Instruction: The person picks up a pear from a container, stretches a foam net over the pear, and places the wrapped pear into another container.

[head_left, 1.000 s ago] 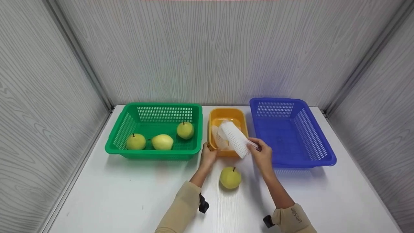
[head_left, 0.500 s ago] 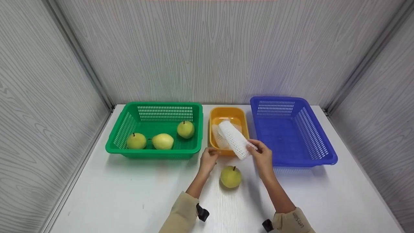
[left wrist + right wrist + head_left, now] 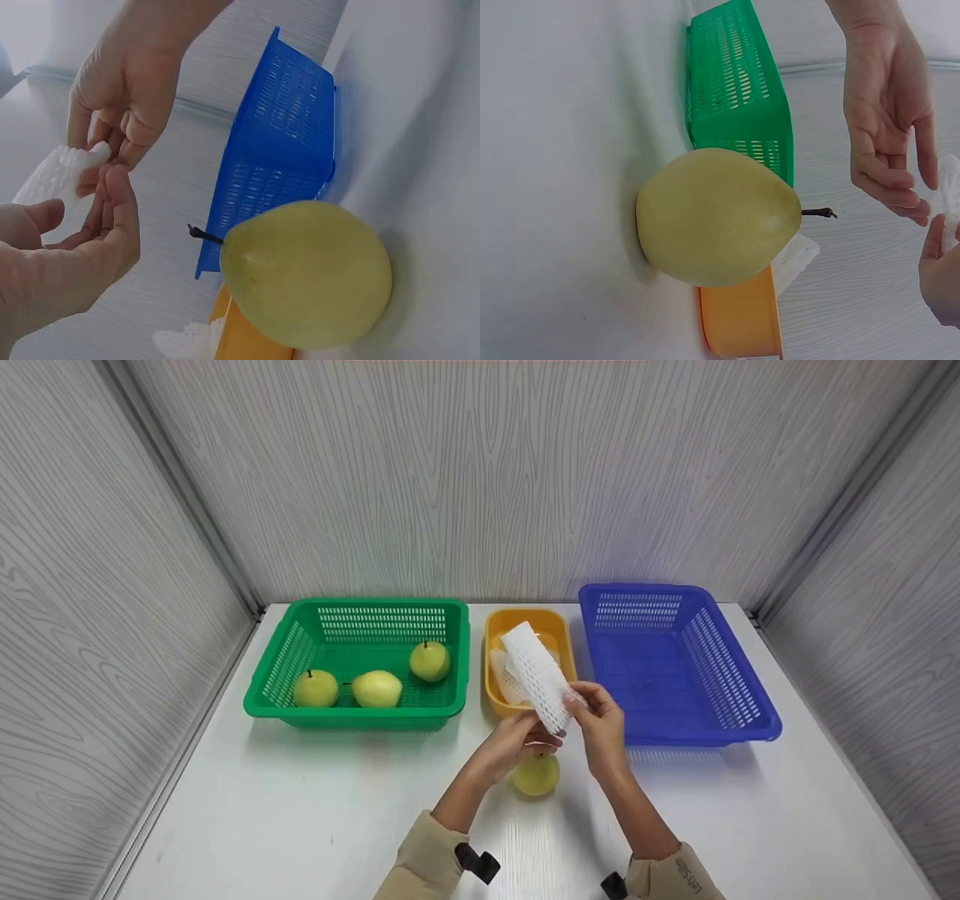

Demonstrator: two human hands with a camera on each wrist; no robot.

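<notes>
My right hand point(image 3: 604, 729) pinches the lower end of a white foam fruit net point(image 3: 535, 669), which slants up over the orange bin point(image 3: 491, 690). Just below that end is my left hand point(image 3: 504, 748), its fingers loosely bent and its thumb apart from them; in the right wrist view nothing sits in its grasp. Whether its fingertips touch the net is unclear. A yellow-green pear point(image 3: 537, 778) stands on the table under the hands, partly covered by the left fingers in the head view. It looks whole and bare in the left wrist view, stem point(image 3: 204, 235) showing.
The green basket point(image 3: 360, 718) at left holds three pears point(image 3: 377, 690). To the right stands a blue basket point(image 3: 675, 742), with no fruit visible in it. Another foam net point(image 3: 508, 679) lies inside the orange bin. Wood-patterned panels point(image 3: 480, 480) enclose the table.
My left hand has left the orange bin's front edge and moved right, under the net's lower end. The right hand still holds the net, now tilted slightly more upright.
</notes>
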